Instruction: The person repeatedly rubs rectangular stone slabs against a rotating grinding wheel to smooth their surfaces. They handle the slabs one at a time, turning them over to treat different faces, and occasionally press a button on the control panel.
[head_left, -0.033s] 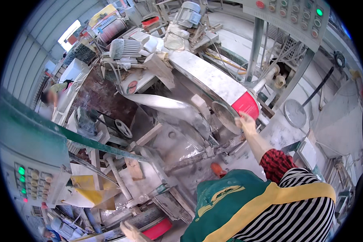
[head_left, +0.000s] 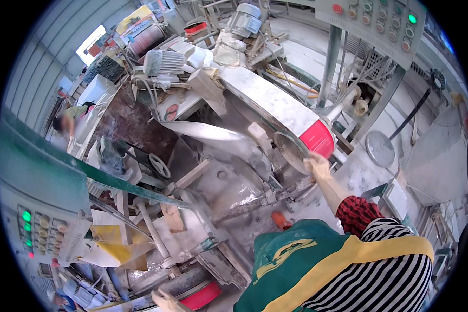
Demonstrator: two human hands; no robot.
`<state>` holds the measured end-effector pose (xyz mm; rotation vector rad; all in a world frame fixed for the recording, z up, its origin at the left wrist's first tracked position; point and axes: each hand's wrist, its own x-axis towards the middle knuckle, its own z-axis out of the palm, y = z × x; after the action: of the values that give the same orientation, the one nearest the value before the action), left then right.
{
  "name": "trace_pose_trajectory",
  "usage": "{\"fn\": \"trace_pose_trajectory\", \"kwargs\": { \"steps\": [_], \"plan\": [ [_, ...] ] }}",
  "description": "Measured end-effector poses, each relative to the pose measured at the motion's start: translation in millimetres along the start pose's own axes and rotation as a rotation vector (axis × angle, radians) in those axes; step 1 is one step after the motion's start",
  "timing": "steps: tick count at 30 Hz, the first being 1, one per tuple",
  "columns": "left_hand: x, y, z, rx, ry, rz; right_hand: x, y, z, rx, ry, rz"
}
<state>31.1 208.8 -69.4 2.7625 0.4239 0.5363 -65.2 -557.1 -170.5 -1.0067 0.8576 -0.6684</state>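
Observation:
My right hand [head_left: 317, 166] reaches forward to the near end of a long dusty machine housing [head_left: 275, 99]. Its fingers are bent together at the edge of a round grey wheel [head_left: 292, 151], beside a bright red end cover [head_left: 319, 138]. What they hold, if anything, is too small to make out. At the bottom edge, my left hand [head_left: 167, 301] shows only in part. The fingers look stretched out beside a second machine's red curved cover [head_left: 200, 296], and I see nothing held in them. Whether this hand touches that machine is unclear.
Control panels with lit buttons stand at upper right [head_left: 374, 23] and lower left [head_left: 41, 229]. A green beam [head_left: 130, 187] crosses the left side. A wet metal tray [head_left: 226, 182] lies between the machines. Another person [head_left: 75, 119] bends over at far left.
My right hand has shifted slightly down at the wheel's edge. The left hand sits a little farther left. The machines look the same.

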Motion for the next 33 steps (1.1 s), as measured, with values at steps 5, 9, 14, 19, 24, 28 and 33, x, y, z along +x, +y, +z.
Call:
{"fn": "trace_pose_trajectory", "kwargs": {
  "steps": [5,9,14,19,24,28,33],
  "plan": [
    [-7,-27,-9,0.503,0.025,-0.061,5,85,-106,-0.730,-0.094,-0.104],
    [-29,-41,-7,0.821,0.236,-0.172,-14,64,-127,-1.123,-0.073,0.142],
    [-43,-146,56,0.937,0.488,0.138,-44,11,-67,-1.132,-0.217,0.220],
    [-38,-123,57,0.867,0.487,0.079,-30,74,-34,-1.021,-0.361,0.059],
    [-75,-100,68,0.581,0.434,0.029,-73,87,48,-0.730,-0.647,0.230],
    [-108,-58,82,0.014,0.331,-0.156,-94,107,68,-0.676,-0.863,0.300],
    [-149,-3,97,-0.514,0.212,-0.109,-113,114,89,-0.345,-0.865,0.529]
  ]
}}
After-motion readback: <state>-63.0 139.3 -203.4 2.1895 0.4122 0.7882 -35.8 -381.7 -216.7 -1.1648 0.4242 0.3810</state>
